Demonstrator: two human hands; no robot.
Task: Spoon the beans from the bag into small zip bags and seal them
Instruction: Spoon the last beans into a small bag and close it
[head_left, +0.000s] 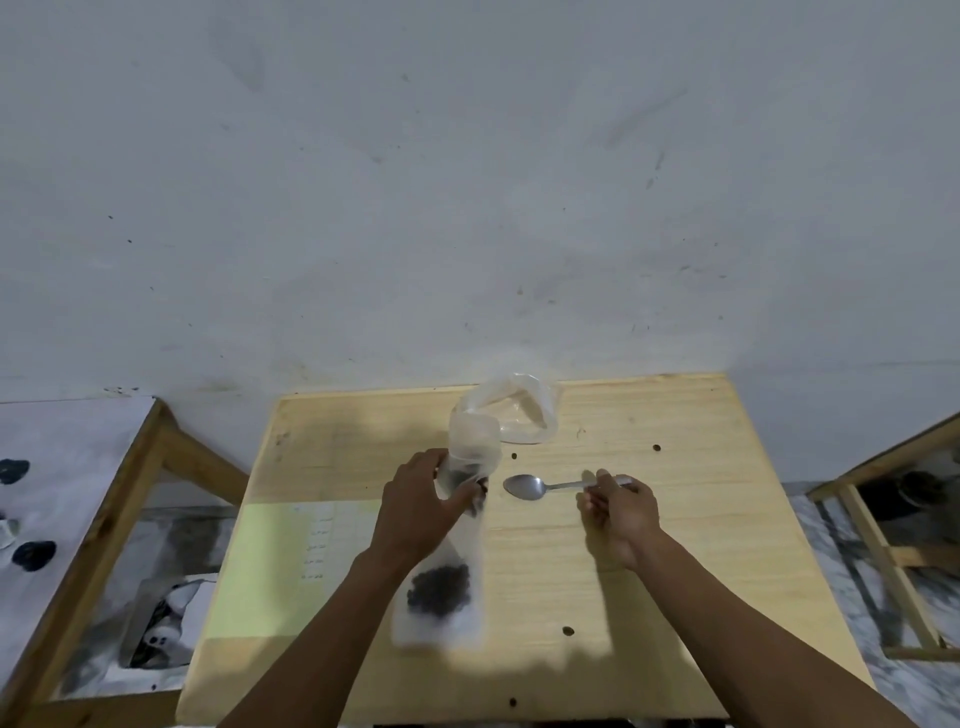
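The left hand (415, 506) grips the limp, slippery zip bag (441, 587) near its mouth (beans sag below the fingers); right hand (621, 512) pinches the spoon (540, 487) handle.

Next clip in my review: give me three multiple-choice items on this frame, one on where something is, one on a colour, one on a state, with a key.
1. Where is the spoon?
A. In the right hand, bowl pointing toward the left hand
B. Lying inside the small zip bag
C. On the side table

2. What colour is the sheet on the table's left part?
A. Red
B. Pale yellow-green
C. Black

3. What state is the spoon's bowl in?
A. Heaped with beans
B. Wrapped in plastic
C. Empty

Key: 1 A, the right hand grips the handle; 2 B, the sheet looks pale yellow-green; 3 C, bare metal shows, while dark beans sit in the small zip bag.
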